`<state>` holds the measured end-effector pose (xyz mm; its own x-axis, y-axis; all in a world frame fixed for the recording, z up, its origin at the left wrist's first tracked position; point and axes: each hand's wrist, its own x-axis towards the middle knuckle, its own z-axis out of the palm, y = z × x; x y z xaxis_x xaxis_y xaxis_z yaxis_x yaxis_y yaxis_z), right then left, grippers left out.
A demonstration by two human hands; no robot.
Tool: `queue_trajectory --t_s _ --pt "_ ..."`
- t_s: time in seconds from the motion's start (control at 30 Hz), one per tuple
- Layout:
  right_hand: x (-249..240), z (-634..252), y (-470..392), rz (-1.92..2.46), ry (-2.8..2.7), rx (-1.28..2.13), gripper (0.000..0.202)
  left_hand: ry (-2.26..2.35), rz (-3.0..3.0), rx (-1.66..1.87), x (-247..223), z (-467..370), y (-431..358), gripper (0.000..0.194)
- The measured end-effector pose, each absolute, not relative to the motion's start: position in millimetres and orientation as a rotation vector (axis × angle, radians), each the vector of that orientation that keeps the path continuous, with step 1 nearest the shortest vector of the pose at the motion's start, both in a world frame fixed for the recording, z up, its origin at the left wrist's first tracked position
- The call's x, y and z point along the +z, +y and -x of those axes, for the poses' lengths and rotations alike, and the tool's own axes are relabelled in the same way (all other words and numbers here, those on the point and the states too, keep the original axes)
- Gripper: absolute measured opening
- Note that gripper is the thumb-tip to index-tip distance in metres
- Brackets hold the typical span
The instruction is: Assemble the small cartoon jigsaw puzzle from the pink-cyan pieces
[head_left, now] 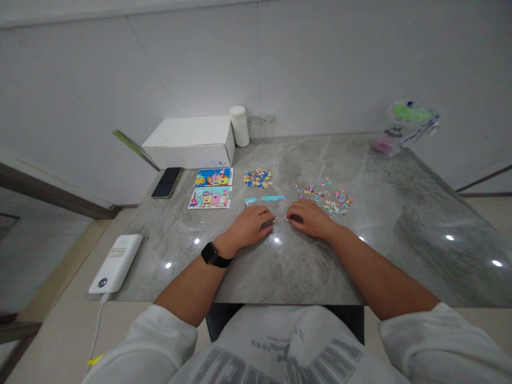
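Observation:
My left hand (253, 225), with a black watch on its wrist, rests low over the table with thumb and fingers closed around the end of a small strip of jigsaw pieces (276, 220). Facing it, my right hand (307, 217) pinches a jigsaw piece (287, 218) close to that strip. Just beyond my hands lies a row of joined light-blue jigsaw pieces (272, 198), partly hidden by my left fingers. Loose jigsaw pieces (338, 201) are scattered beyond and to the right of my right hand. Another pile of pieces (258, 178) sits farther back.
Two cartoon picture cards (210, 198) lie left of the pieces, near a phone (167, 182). Behind stand a white box (190, 140), a white bottle (239, 127) and two glasses (268, 129). A plastic bag (404, 128) is at the back right, a power bank (116, 264) at the left edge.

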<state>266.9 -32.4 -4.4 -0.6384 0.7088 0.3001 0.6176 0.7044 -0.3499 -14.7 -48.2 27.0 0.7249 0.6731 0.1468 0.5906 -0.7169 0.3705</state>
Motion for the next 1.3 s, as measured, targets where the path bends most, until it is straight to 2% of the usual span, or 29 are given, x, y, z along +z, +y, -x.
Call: queue_trajectory --t_s 0.23,0.97,1.1,1.3 --pt "-5.6 -263.8 -33.3 1.023 -2.504 0.281 0.009 0.948 -2.663 0.333 26.9 11.8 -51.7 0.031" --pt "-3.3 -264.8 -33.1 1.082 -2.498 0.288 0.01 0.973 -2.696 0.305 31.0 10.7 -51.5 0.025" --pt "-6.6 -262.1 -33.8 1.078 -2.524 0.295 0.009 1.003 -2.677 0.398 33.9 26.9 -41.3 0.022" --pt "-8.5 -258.1 -33.5 1.066 -2.518 0.308 0.01 1.424 -2.533 0.745 44.0 70.4 -17.8 0.022"
